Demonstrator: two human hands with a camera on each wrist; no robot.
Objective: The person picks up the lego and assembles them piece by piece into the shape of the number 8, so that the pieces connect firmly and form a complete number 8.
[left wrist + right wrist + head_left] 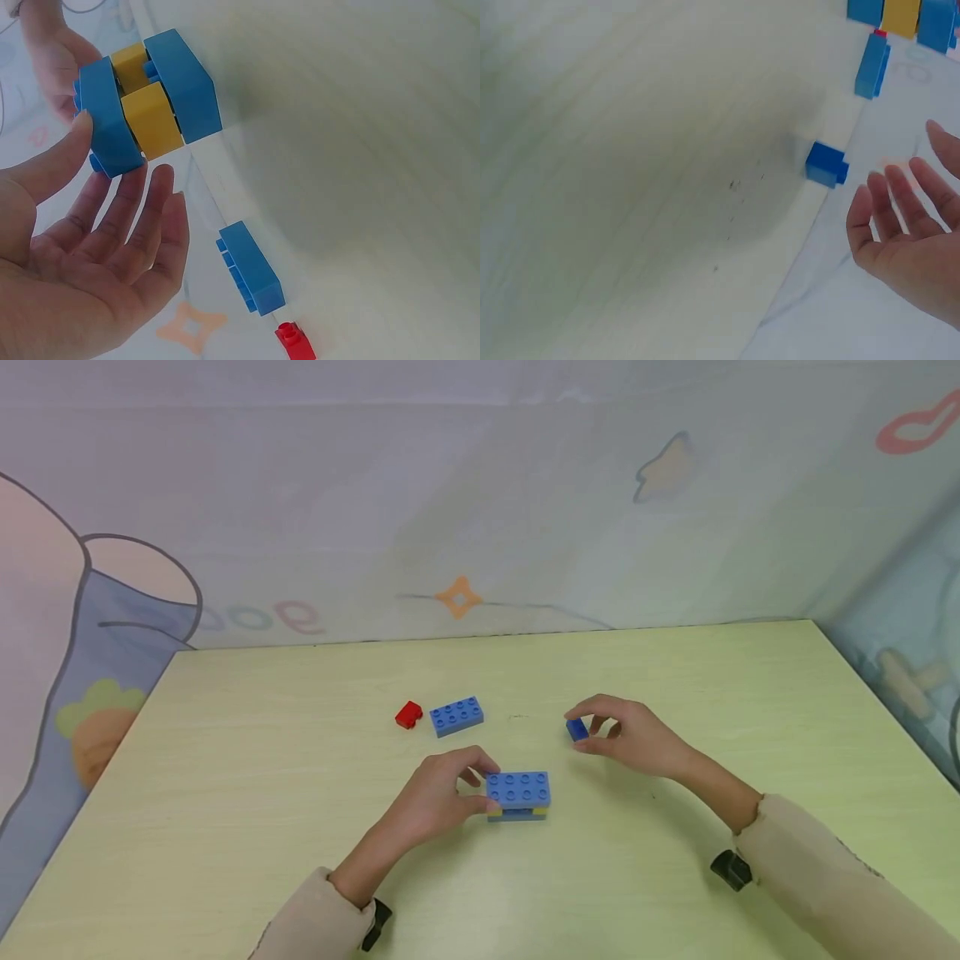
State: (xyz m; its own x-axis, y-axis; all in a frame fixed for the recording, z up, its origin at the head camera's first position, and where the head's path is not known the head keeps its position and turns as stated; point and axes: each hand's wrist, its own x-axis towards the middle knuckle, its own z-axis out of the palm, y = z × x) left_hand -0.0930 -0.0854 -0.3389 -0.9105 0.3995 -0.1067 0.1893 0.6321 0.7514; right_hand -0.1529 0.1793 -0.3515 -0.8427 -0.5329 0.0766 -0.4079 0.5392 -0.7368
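Observation:
Near the middle of the table, my left hand [442, 793] pinches the left end of a stack of toy building bricks [518, 789] between thumb and fingers. Yellow bricks [154, 120] sit between an upper and a lower blue brick, with a gap between them. My right hand [633, 739] is at a small dark blue brick [577, 730], its thumb and forefinger spread about it. In the right wrist view, that small brick [826, 164] lies on the table, and the fingers [906, 199] appear apart from it.
Behind the left hand lie a long blue brick [457, 717] and a small red brick [408, 715], side by side on the pale table [262, 760]. A printed cloth [525, 510] hangs along the table's back edge. Each sleeve has a black wrist device [731, 870] by its cuff.

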